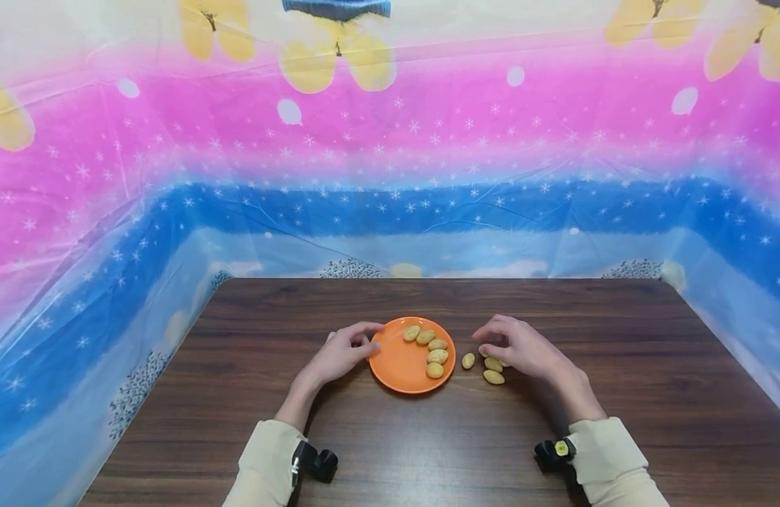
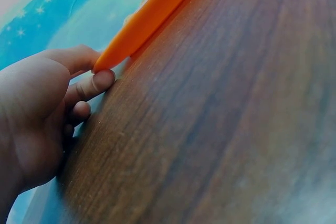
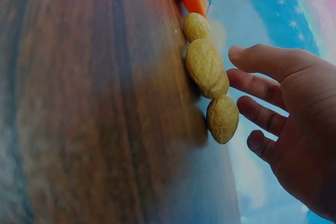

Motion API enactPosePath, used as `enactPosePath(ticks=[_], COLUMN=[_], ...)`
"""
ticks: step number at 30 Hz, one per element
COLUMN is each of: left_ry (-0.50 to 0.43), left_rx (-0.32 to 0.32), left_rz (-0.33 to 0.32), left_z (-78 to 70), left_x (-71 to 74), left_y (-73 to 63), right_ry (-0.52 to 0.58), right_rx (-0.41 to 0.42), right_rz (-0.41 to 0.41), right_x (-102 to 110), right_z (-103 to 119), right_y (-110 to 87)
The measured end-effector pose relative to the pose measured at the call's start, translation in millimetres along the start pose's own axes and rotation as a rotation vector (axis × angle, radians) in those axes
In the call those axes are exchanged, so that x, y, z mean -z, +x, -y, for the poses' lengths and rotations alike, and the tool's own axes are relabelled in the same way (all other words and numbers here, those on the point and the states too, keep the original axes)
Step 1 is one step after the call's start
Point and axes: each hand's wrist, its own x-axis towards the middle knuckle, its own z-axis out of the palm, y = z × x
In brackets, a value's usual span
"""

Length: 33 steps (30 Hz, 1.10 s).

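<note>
Okay so, from where I'm standing, the person's left hand (image 1: pixel 339 353) has the left edge of an orange plate (image 1: pixel 399 362) pinched between thumb and fingers. The plate sits on a dark wooden table (image 1: pixel 390 436), and five small potatoes (image 1: pixel 437 356) are on it, strung out in a curve from the far rim down the right side. Right hand (image 1: pixel 519 345) is a different story: it hovers over some loose potatoes (image 1: pixel 494 377) to the right of the plate, thumb apart from the fingertips, fingers loosely bent, and it's got hold of nothing that I can see. It covers part of that bunch, so I honestly can't tell how many are under there. One stray potato (image 1: pixel 468 361) lies between the bunch and the plate, near the rim. Both arms are in cream sleeves (image 1: pixel 611 451), each with a black camera (image 1: pixel 323 465) at the wrist. Behind it all hangs a pink-and-blue cloth (image 1: pixel 364 141) with snowflakes on it.
</note>
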Motion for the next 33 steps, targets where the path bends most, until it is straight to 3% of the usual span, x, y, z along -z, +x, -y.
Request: enactPosePath(ticks=[26,33], left_ry=[0.016,0.019], left_rx=[0.013,0.005], left_rz=[-0.004,-0.003], left_z=[-0.6,-0.3], left_x=[-1.2,-1.0], left_y=[0.1,-0.2], right_ry=[-0.012,-0.018], right_rx=[-0.062,-0.02], right_rz=[0.022,0.009], right_x=[1.7,0.8], right_z=[-9.7,-11.0], right_y=[-3.0,-3.4])
